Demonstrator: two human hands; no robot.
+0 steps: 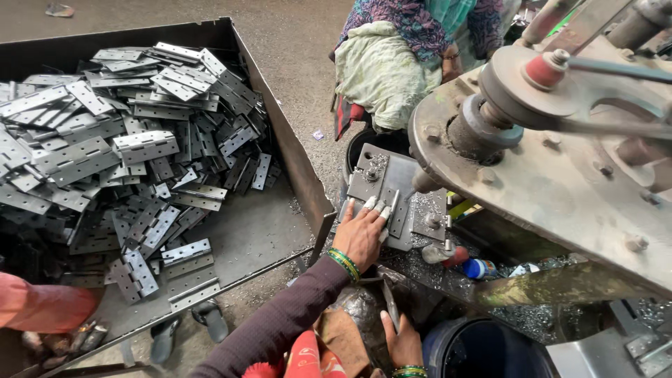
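1. Where the left hand (360,234) lies, taped fingertips (369,203) press a narrow metal strip (396,213) flat onto the grey press plate (392,185); fingers extended, pinning rather than clenched.
2. Right hand (404,341) sits low by the lap, curled around a thin flat metal piece (390,308), grasping it.
3. Big steel tray (294,157), dark and rusty-walled, holds a heap of grey hinges (105,140), perforated, rectangular, dull sheen, lying every which way.
4. Blue bucket (483,350) at bottom right; contents dark, cannot tell.
5. Metal shavings litter the machine bed (560,182), a heavy worn casting with round bolts.
6. Another person (399,56) in patterned cloth sits beyond.
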